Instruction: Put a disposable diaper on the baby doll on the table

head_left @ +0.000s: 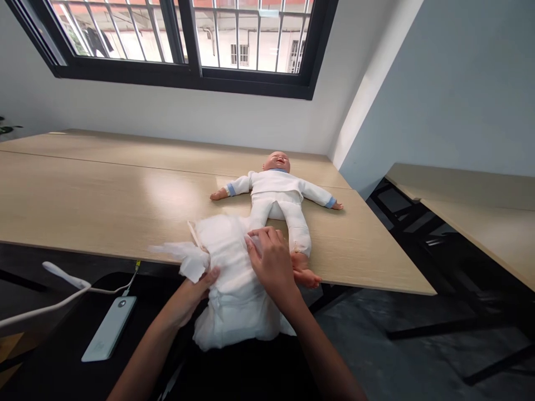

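A white, puffy diaper (232,267) is spread out at the table's front edge, its lower end hanging over my lap. My left hand (194,292) grips its left side, thumb on top and the other fingers hidden underneath. A thin, crumpled side tab (194,260) sticks out to the left above that hand. My right hand (273,259) closes its fingers on the diaper's right edge, near a doll's leg. The baby doll (276,184) lies on its back in white clothes with blue cuffs, arms spread. One of its feet is hidden behind the diaper and my right hand.
The wooden table (104,195) stretches left and back to the wall below a barred window (192,72). A white phone or power bank (111,328) with a cable (67,275) lies on a dark surface at lower left. Another table (472,189) stands at right.
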Demonstrator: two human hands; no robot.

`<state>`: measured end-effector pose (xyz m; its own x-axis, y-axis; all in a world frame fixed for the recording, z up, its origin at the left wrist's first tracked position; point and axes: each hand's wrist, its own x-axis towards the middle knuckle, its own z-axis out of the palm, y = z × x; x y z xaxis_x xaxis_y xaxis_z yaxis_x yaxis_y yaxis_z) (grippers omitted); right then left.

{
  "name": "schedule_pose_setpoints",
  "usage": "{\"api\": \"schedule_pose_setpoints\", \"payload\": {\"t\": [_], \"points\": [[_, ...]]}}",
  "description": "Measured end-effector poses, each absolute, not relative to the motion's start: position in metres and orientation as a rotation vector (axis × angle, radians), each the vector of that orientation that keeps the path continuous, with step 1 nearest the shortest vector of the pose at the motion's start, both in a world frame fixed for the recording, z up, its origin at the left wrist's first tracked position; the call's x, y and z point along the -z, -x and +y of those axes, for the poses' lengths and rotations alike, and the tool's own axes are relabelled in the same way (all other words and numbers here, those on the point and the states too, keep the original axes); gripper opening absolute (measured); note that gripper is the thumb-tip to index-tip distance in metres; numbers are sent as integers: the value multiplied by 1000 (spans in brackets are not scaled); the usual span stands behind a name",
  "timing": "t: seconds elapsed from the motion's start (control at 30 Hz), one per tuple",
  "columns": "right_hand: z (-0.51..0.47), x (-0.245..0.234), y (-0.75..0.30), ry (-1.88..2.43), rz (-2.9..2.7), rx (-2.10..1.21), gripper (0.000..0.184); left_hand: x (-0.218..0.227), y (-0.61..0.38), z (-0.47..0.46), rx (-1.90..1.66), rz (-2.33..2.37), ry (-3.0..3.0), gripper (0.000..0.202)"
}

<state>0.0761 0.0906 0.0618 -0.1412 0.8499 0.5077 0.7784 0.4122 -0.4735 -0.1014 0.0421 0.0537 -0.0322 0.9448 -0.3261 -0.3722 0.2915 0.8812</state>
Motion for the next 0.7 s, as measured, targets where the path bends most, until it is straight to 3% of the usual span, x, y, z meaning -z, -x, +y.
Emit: {"api": "schedule_pose_setpoints", "payload": {"t": [0.13,0.33,0.43,0.57,0.7], "points": [[83,-68,-68,1336,-1955,-230,15,-60,75,38,-1286,1188,-736,58],[74,-92,-105,1139,-1985,-304,24,-77,108,44,-1219,1279,-543,45],[77,-98,-158,1131,-2032,-66,31,-85,142,48,-1219,1273,-517,35],[82,-90,-217,1336,-2287,346,54,-85,169,50,-1181,1249,-445,23],[83,-76,-228,1136,-2646,513,62,-75,176,52,-1136,1230,-421,22]]}}
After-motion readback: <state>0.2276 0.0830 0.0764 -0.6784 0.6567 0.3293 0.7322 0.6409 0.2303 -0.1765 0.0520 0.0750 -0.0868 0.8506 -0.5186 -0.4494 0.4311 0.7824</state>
